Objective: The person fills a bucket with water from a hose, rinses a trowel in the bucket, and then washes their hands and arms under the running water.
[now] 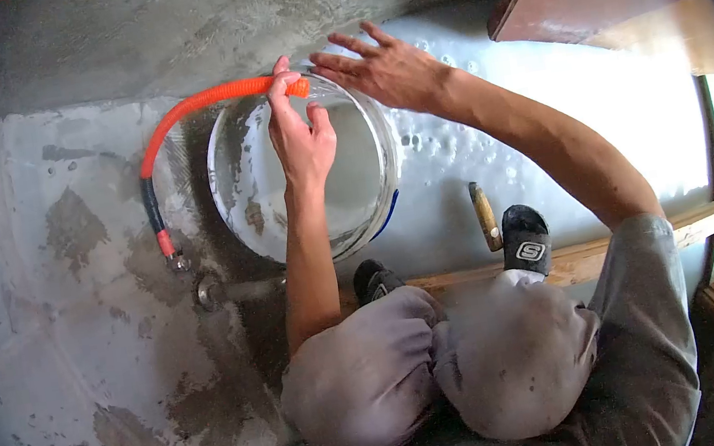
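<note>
Hose (177, 111) end pinched by left hand (300, 140) over bucket (387, 173); right hand (385, 68) spread open.

Fisheye view: frame edges curve strongly, with a black vignette in all 4 corners. Strong daylight enters from the right; the wet white foamy floor strip (595, 98) is overexposed, detail washed out. The grey patchy concrete wall (48, 294) on the left sits in dimmer, even light. Glare on the rim of the clear round plastic bucket (382, 174). Focus acceptable centrally, softer toward the edges.
</note>
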Available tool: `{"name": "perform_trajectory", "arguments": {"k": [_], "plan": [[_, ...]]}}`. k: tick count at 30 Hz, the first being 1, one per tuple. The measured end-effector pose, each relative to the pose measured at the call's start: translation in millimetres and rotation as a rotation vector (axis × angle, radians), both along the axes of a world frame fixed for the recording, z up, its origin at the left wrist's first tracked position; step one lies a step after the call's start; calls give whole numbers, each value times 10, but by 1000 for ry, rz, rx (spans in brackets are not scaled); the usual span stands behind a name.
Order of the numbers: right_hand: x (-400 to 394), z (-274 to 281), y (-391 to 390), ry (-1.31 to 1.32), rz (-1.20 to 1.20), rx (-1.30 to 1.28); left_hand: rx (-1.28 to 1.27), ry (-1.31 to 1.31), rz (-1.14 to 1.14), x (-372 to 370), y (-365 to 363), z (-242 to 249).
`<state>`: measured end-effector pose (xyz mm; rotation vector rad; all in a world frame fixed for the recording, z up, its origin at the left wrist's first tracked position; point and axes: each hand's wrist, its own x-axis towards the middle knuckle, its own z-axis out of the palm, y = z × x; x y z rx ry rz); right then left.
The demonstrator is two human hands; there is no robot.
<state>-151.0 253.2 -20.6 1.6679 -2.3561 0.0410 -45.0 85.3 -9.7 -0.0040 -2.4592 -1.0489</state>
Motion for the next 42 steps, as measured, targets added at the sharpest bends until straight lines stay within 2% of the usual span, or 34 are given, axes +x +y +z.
{"name": "perform_trajectory", "arguments": {"k": [4,7,10,11,15,22,26,29,33,35,38,42], "plan": [[244,81,454,-56,88,61,20,19,-8,-18,-24,3],[190,37,455,-111,133,-44,23,10,3,-22,-12,-6],[121,-27,94,-130,-67,60,-22,-15,27,-27,20,-10],[75,-124,-10,-220,-63,-41,-46,-26,38,-25,19,3],[139,90,-52,-434,-166,155,-132,-49,48,-61,-12,102],[158,0,-50,-247,-150,1,-318,-101,99,-90,-196,114],[209,62,-56,-275,-197,77,-341,-105,161,-159,-295,154],[211,86,-52,-319,-224,101,-343,-173,106,-259,-555,189],[137,74,-38,-405,-151,42,-487,-313,131,-366,-714,398],[37,-4,-44,-528,-55,-79,-389,-322,94,-394,-801,377],[-179,-86,-202,-562,-3,-30,-379,-283,69,-418,-829,340],[-568,-14,-618,-275,156,121,-320,-337,109,-377,-694,484]]}}
